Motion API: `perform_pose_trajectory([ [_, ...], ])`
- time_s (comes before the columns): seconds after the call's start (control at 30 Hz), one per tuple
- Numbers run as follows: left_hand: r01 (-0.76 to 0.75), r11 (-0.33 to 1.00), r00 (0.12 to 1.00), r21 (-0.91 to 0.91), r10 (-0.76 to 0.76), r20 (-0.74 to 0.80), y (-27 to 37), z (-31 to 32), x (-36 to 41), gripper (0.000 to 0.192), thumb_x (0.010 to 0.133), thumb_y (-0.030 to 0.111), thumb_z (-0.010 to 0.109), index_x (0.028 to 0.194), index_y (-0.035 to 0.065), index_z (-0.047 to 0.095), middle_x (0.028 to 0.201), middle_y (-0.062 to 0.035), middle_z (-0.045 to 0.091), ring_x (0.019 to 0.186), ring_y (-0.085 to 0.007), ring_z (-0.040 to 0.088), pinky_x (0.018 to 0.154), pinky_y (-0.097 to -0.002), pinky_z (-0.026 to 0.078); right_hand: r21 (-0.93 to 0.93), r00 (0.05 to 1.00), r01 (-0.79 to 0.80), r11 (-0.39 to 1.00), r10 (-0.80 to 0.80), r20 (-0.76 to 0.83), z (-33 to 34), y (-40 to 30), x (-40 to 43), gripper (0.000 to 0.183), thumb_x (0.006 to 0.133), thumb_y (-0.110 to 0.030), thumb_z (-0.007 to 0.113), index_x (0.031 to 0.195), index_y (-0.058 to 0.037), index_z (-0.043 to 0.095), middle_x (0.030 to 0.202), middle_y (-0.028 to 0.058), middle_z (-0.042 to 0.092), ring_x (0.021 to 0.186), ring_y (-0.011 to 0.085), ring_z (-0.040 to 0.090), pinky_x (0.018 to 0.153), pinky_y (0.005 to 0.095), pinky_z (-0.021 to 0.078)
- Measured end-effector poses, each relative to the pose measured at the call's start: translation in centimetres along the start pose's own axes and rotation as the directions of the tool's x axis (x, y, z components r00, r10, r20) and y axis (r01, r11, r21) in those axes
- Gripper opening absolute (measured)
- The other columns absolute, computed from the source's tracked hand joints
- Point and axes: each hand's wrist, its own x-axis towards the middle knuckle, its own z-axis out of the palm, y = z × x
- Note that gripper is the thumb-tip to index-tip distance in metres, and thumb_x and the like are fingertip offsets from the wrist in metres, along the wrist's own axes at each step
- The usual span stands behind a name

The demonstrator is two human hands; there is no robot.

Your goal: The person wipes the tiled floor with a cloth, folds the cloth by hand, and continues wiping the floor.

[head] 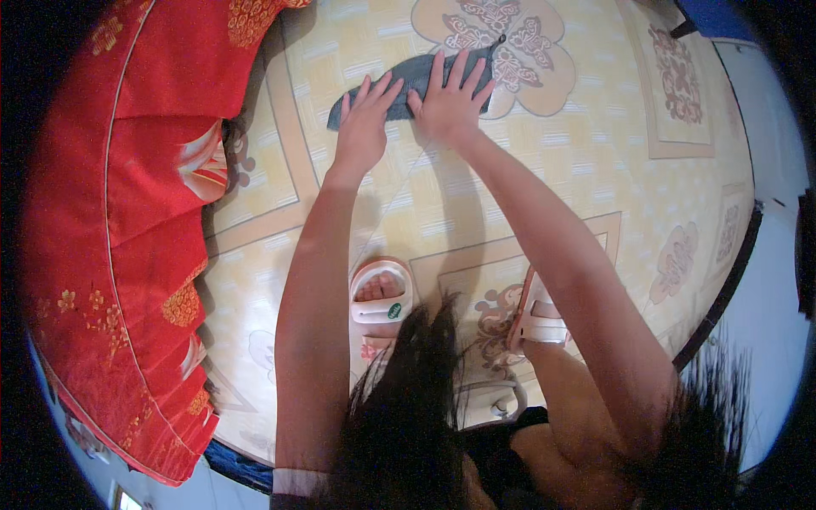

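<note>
A dark grey piece of folded fabric lies flat on the patterned floor, far in front of my feet. Its left end tapers to a point, and a short dark cord or tip sticks out at its upper right corner. I cannot tell exactly what kind of article it is. My left hand rests palm down with spread fingers on its left part. Over its right part lies my right hand, also flat with the fingers apart. Both palms hide some of the fabric.
A red cloth cover with gold and flower motifs hangs along the left side. Beneath me are my feet in white slide sandals. A pale wall with a dark skirting edge bounds the floor on the right. Dark hair blocks the lower middle.
</note>
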Motion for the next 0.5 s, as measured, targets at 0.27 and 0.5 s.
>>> perform_pose_trajectory([
  [0.27,0.083,0.994,0.996,-0.064,-0.081,0.04,2.3,1.1,-3.6,0.059,0.086,-0.005,0.045,0.14,0.0196,0.041,0.148,-0.0025,0.034,0.138,-0.0289,0.028,0.111,-0.0533,0.02,0.026,0.999,-0.024,0.999,0.023,0.036,-0.5,0.6,-3.9,0.084,0.089,-0.056,0.04,0.148,-0.0045,0.011,0.152,0.0279,-0.003,0.136,0.0544,-0.005,0.101,0.0723,-0.0003],
  [0.5,0.028,1.0,0.996,0.004,-0.028,0.089,1.3,-0.8,-4.0,0.059,0.086,-0.005,0.043,0.14,0.0179,0.04,0.148,-0.0033,0.033,0.138,-0.0277,0.028,0.112,-0.0489,0.02,0.055,0.98,0.162,0.985,-0.154,-0.128,0.5,0.8,-3.2,0.083,0.088,-0.055,0.044,0.147,-0.0036,0.017,0.151,0.0286,0.009,0.137,0.0526,0.002,0.102,0.071,0.0015],
])
